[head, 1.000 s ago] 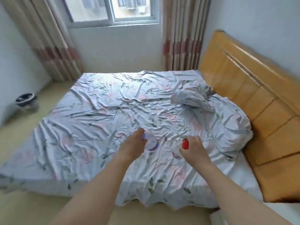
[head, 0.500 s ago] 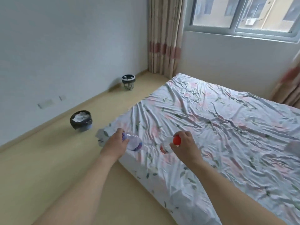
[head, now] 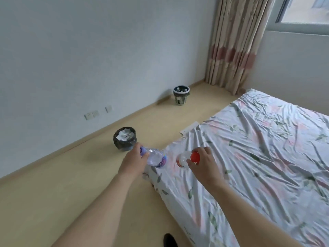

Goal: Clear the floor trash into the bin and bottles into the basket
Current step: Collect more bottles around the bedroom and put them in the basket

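Note:
My left hand (head: 132, 162) grips a clear plastic bottle with a purple label (head: 155, 157) by its neck. My right hand (head: 204, 164) holds a second clear bottle with a red cap (head: 183, 159) at the cap end. Both bottles hang above the corner of the bed. On the floor by the wall stands a bin with a black liner (head: 124, 139), filled with white crumpled paper. Farther along the wall is a perforated basket (head: 181, 95) with several bottles inside.
A low bed with a wrinkled floral sheet (head: 258, 157) fills the right side. Beige floor (head: 62, 193) runs along the white wall on the left. Curtains (head: 233, 43) hang in the far corner. Wall sockets (head: 94, 114) sit low on the wall. A dark shoe tip (head: 170, 240) shows at the bottom.
My view has swung left from the bed towards the wall, bringing the bin and basket closer to centre. Both hands keep holding their bottles.

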Available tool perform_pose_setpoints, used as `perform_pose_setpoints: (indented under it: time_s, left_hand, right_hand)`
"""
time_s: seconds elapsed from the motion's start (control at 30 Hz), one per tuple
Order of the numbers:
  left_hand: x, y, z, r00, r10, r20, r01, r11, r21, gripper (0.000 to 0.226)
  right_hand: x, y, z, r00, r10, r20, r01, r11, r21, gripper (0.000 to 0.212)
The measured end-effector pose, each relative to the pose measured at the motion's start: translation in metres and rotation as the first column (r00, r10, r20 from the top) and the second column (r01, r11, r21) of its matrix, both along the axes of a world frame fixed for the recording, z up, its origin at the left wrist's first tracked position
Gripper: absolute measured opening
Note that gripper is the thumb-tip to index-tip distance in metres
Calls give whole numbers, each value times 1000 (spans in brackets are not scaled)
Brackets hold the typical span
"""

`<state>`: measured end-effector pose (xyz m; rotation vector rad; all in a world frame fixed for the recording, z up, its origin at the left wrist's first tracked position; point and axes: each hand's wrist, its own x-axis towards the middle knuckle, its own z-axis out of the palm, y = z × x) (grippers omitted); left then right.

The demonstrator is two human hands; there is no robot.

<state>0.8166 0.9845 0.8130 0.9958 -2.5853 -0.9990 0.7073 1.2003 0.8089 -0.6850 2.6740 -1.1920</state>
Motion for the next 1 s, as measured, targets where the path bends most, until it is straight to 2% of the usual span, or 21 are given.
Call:
perform_pose_setpoints:
  time_s: [0.13,0.3,0.5,0.67,0.87,1.0]
  left_hand:
    - [-53,-84,17,998,9,64,-8,1000,-27,13]
    - [-119,-180,32,997,58,53,-57,998,-29,14]
    - [-193,-295,24,998,66,22,-66,997,-29,16]
    - [-262,-405,8,997,46,62,-44,998,-36,20]
    - [-365,-567,6,999,-16,48,14,999,46,29]
    - [-437,-656,8,1000,22,6,-22,993,112,28]
  right_hand:
    - [-76,-79,9,1000,5,21,-5,1000,-3,25]
    - [-150,-177,17,999,48,7,-48,998,-40,26]
    - [-224,-287,4,1000,16,13,-16,1000,-7,27]
    - [-284,-393,-13,1000,-14,27,15,1000,-23,26]
    - [-365,-548,-17,991,-125,50,127,991,-43,25]
    - [-421,-620,-7,987,-156,43,158,987,-35,24]
